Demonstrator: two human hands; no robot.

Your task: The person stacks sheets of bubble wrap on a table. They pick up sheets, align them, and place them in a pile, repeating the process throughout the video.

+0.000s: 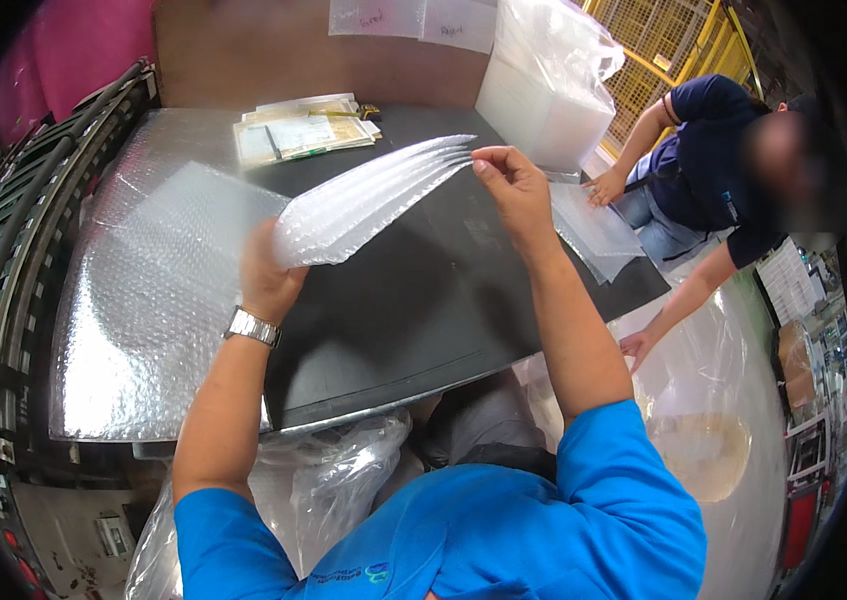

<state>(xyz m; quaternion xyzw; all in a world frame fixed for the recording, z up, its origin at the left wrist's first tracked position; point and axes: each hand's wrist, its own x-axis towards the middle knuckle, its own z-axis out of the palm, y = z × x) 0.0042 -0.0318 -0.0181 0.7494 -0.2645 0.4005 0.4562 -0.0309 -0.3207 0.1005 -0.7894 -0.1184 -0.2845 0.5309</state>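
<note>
A fanned stack of bubble wrap sheets [374,205] is held up above the dark table mat [424,300]. My left hand [272,275], with a metal watch on the wrist, grips the stack's near left end. At the far right end my right hand [516,190] pinches the edges between thumb and fingers. The sheets spread apart toward the right hand. Left of my left hand, a flat translucent bubble wrap sheet [184,220] lies on the silvery table surface [134,370].
Papers with a pen [304,135] lie at the back. A bagged white stack [544,100] stands back right, near more sheets [594,225] under a co-worker's hand [604,188]. A roller conveyor [19,250] runs along the left. Clear plastic bags [329,480] hang below the table.
</note>
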